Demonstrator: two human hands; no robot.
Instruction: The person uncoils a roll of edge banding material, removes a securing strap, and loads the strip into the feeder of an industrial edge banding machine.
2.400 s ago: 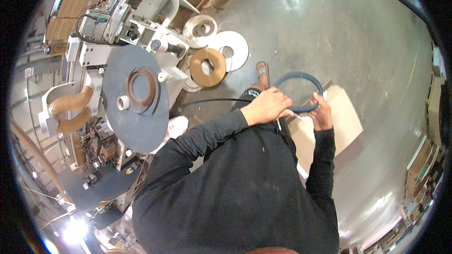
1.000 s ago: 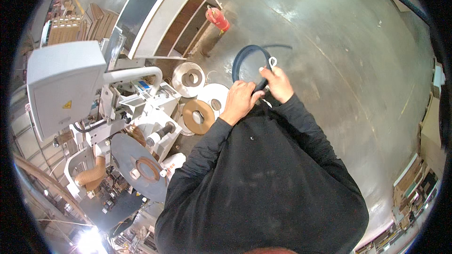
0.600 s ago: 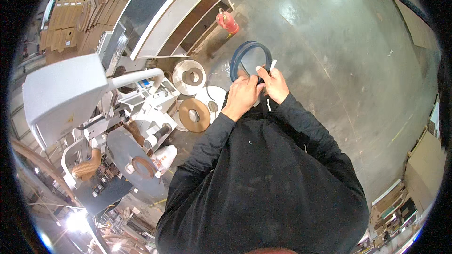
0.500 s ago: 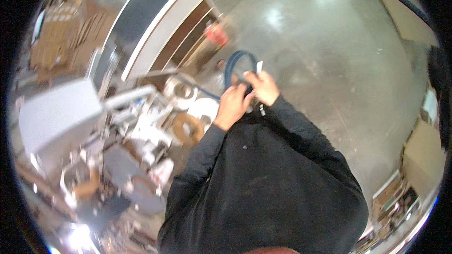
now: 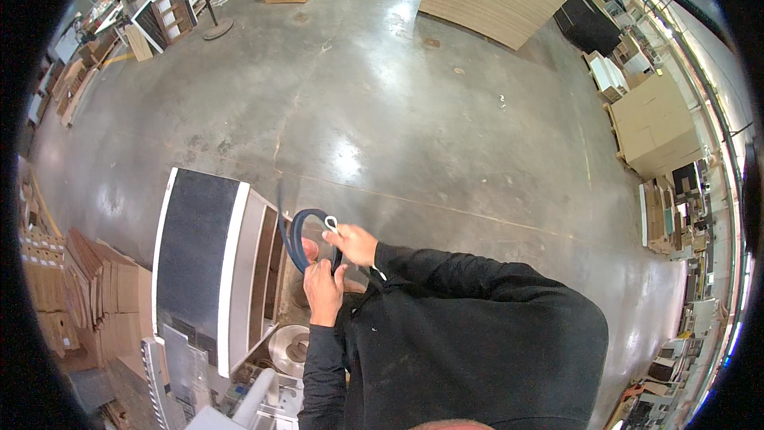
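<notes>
Both hands sat just below the middle of the frame, working a dark blue flat loop of strap or belt [image 5: 301, 232]. The left hand [image 5: 323, 291] was curled shut around the lower part of the loop, and the right hand [image 5: 353, 244] pinched a small white ring-shaped end piece [image 5: 330, 224] at the loop's top. To the left stood a white-framed cabinet with a black top [image 5: 195, 251], a shiny metal reel [image 5: 288, 348] below it, and grey polished concrete floor [image 5: 414, 111] all around. I'd say the trick here was keeping the loop flat with the lower grip firm while the pinching fingers guided the end, no twists.
</notes>
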